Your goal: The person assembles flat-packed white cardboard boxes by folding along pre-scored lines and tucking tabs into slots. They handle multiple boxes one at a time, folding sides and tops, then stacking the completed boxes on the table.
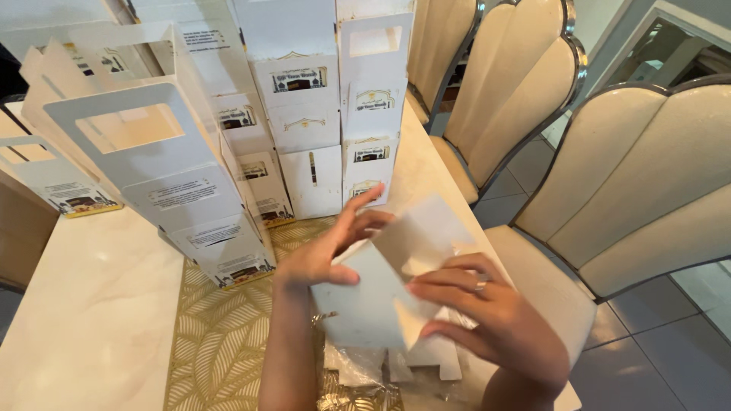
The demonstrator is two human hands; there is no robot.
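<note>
Folding a flat white cardboard blank [381,293], both hands work over the near edge of the pale marble surface [84,304]. Head view, only one.

Left hand [324,255]: thumb lies on the front of the blank, fingers [365,202] spread and curled behind its upper left edge, so it pinches the card between thumb and fingers. Right hand [495,316]: fingers [442,289] lie flat and close together on the front face, pressing the card at its lower right; thumb hidden, so full grip cannot be told. A ring [481,285] sits on one finger of that hand.

Blank is held up off the surface, tilted, one flap [426,228] sticking up and to the right behind the hands. Beneath it, more flat white blanks [426,358] and clear plastic wrap [354,369] lie at the near edge, partly on a gold leaf-pattern table runner [221,335].

Further back on the surface: rows of finished white handled gift boxes [164,164], upright, packed side by side, each with a cut-out handle and a small printed label with gold trim. Another tall row [373,99] stands just behind the hands, near but not touching.

Right of the surface: cream padded dining chairs [647,167] with dark metal frames, tiled floor [670,358] below.
</note>
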